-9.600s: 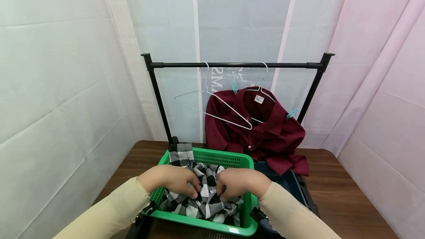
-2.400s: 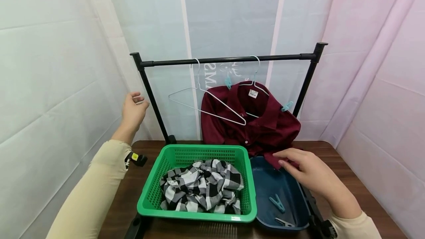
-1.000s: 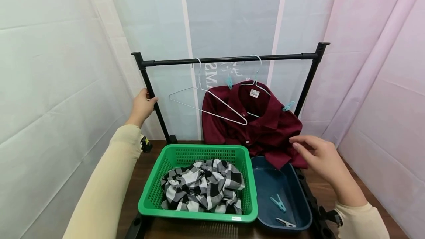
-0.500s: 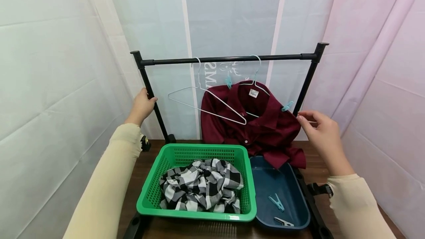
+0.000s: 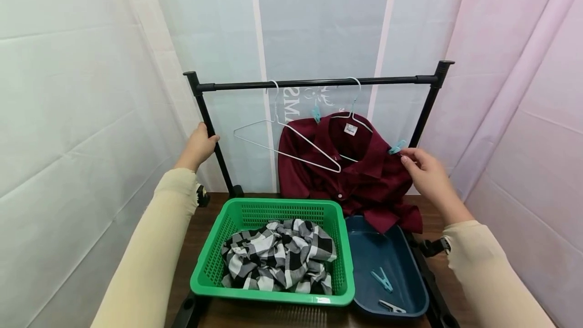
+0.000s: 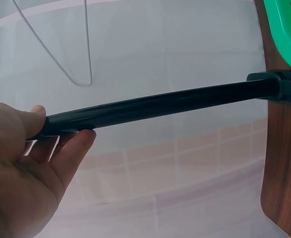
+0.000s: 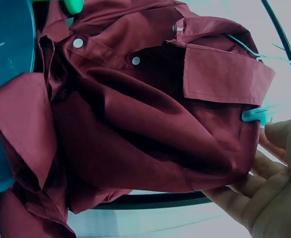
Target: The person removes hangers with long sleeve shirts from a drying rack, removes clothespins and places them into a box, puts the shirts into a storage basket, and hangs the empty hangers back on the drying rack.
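My left hand (image 5: 199,147) grips the left upright (image 5: 221,162) of a black garment rack; in the left wrist view the thumb and fingers wrap the post (image 6: 155,106). On the rack's bar (image 5: 314,83) hangs a maroon shirt (image 5: 302,176) on a white hanger. A light-blue clothespin (image 5: 397,147) sits at each shoulder. My right hand (image 5: 430,176) is at the right shoulder beside the clothespin. In the right wrist view its fingers (image 7: 230,198) touch the shirt's edge, partly behind it, and the thumb is just below the clothespin (image 7: 254,116).
A bare white hanger (image 5: 314,166) hangs left of the shirt. A green basket (image 5: 273,293) holds a crumpled black-and-white checked garment (image 5: 278,254). Beside it, a blue tray (image 5: 371,242) holds a light-blue clothespin (image 5: 381,279) and a pale one (image 5: 391,306). Cloth walls surround the table.
Both hands left the checked garment in the basket. My left hand took hold of the rack's upright. My right hand rose from above the tray to the shirt's right shoulder.
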The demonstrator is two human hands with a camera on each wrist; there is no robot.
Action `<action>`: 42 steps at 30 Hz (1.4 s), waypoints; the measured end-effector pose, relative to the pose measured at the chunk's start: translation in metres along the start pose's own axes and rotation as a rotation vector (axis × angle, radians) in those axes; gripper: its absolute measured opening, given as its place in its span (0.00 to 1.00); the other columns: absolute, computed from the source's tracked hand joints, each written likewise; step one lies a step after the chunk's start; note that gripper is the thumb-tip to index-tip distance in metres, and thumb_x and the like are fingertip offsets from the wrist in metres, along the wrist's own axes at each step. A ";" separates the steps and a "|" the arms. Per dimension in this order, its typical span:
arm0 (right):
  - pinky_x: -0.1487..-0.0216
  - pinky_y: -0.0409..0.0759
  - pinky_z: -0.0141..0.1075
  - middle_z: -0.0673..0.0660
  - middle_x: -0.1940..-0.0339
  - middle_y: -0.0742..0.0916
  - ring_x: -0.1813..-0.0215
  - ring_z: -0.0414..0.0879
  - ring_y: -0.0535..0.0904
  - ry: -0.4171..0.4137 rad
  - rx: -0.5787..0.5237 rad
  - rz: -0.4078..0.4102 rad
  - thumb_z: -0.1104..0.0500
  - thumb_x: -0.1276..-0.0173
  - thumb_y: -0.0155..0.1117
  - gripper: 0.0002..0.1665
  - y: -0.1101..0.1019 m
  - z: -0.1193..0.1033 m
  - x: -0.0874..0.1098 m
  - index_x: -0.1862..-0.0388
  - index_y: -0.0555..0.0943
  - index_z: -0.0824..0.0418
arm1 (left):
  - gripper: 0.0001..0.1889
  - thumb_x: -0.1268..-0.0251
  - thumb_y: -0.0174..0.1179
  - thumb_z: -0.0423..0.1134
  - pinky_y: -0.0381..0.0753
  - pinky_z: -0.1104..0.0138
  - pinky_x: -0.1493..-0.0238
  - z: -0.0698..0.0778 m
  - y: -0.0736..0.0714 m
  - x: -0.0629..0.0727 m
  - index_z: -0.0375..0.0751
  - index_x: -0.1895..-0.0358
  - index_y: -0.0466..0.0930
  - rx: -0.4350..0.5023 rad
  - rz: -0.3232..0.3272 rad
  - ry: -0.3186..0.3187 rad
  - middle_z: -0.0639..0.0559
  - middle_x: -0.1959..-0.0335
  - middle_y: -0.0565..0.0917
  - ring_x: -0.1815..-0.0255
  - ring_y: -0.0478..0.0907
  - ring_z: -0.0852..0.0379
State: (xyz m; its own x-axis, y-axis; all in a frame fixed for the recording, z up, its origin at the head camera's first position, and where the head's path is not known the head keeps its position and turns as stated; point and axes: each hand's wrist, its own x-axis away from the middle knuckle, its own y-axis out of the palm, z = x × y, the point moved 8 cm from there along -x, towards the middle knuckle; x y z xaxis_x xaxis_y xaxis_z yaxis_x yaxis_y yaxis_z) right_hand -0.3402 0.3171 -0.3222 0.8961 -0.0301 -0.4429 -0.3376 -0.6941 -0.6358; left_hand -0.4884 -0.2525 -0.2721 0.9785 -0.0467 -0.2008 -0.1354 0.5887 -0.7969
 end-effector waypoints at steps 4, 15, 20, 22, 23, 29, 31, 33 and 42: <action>0.52 0.70 0.35 0.66 0.44 0.84 0.47 0.54 0.77 -0.019 -0.015 -0.041 0.49 0.15 0.48 0.23 0.008 -0.001 -0.004 0.35 0.76 0.63 | 0.25 0.18 0.48 0.40 0.70 0.41 0.35 0.001 -0.001 0.001 0.22 0.31 0.56 0.002 0.004 0.008 0.23 0.36 0.69 0.33 0.69 0.30; 0.57 0.69 0.31 0.64 0.52 0.85 0.58 0.40 0.74 -0.038 -0.049 0.008 0.52 0.15 0.47 0.21 0.014 -0.008 0.001 0.39 0.80 0.64 | 0.23 0.18 0.48 0.40 0.71 0.42 0.36 -0.002 0.003 -0.003 0.24 0.35 0.59 -0.012 0.004 0.003 0.25 0.40 0.72 0.36 0.71 0.31; 0.55 0.68 0.28 0.66 0.47 0.86 0.56 0.37 0.73 -0.046 -0.037 0.145 0.54 0.15 0.49 0.20 0.007 -0.009 0.003 0.40 0.81 0.66 | 0.23 0.17 0.47 0.40 0.71 0.41 0.36 0.000 0.005 -0.003 0.24 0.34 0.58 -0.002 0.003 0.001 0.25 0.39 0.72 0.35 0.70 0.31; 0.54 0.67 0.27 0.66 0.47 0.86 0.55 0.37 0.74 -0.052 -0.036 0.196 0.56 0.16 0.50 0.19 0.003 -0.011 0.002 0.41 0.81 0.66 | 0.23 0.17 0.47 0.40 0.71 0.42 0.36 0.001 0.006 -0.003 0.25 0.33 0.57 -0.002 0.001 -0.001 0.25 0.38 0.71 0.34 0.70 0.32; 0.55 0.67 0.26 0.67 0.47 0.86 0.55 0.37 0.74 -0.055 -0.030 0.221 0.56 0.16 0.50 0.18 0.000 -0.011 0.002 0.42 0.82 0.66 | 0.23 0.17 0.47 0.40 0.71 0.42 0.36 0.002 0.007 -0.003 0.25 0.33 0.57 0.000 -0.003 -0.004 0.25 0.38 0.71 0.34 0.70 0.32; 0.58 0.65 0.25 0.67 0.53 0.87 0.61 0.32 0.71 -0.084 -0.022 0.346 0.61 0.19 0.54 0.15 -0.024 -0.019 -0.001 0.46 0.83 0.69 | 0.21 0.17 0.47 0.41 0.71 0.42 0.37 0.002 0.011 -0.002 0.27 0.35 0.59 0.003 -0.004 -0.004 0.27 0.40 0.72 0.35 0.71 0.33; 0.58 0.65 0.24 0.67 0.53 0.87 0.62 0.28 0.69 -0.080 -0.013 0.367 0.60 0.19 0.54 0.15 -0.032 -0.020 -0.002 0.46 0.83 0.69 | 0.20 0.17 0.47 0.40 0.72 0.42 0.38 0.003 0.011 -0.003 0.27 0.37 0.59 0.010 0.003 0.003 0.27 0.42 0.73 0.38 0.72 0.33; 0.57 0.64 0.24 0.67 0.52 0.88 0.61 0.26 0.69 -0.069 0.004 0.380 0.59 0.19 0.55 0.16 -0.040 -0.020 -0.002 0.46 0.84 0.68 | 0.19 0.17 0.47 0.39 0.72 0.42 0.39 0.004 0.010 -0.004 0.27 0.37 0.59 0.017 0.009 0.009 0.28 0.43 0.73 0.39 0.72 0.34; 0.53 0.64 0.19 0.66 0.50 0.88 0.53 0.28 0.76 -0.055 0.062 0.447 0.58 0.20 0.57 0.15 -0.060 -0.015 0.007 0.48 0.85 0.66 | 0.21 0.17 0.46 0.41 0.71 0.42 0.37 0.002 0.010 -0.005 0.27 0.35 0.58 0.014 -0.006 0.002 0.27 0.39 0.72 0.35 0.70 0.32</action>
State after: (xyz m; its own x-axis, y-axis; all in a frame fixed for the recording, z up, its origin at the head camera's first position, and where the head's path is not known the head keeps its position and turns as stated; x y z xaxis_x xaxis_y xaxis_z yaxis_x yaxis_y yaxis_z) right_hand -0.3096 0.3481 -0.2777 0.6425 -0.2777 -0.7142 -0.7060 -0.5769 -0.4108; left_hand -0.4938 -0.2447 -0.2773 0.9789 -0.0521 -0.1977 -0.1277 0.5994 -0.7902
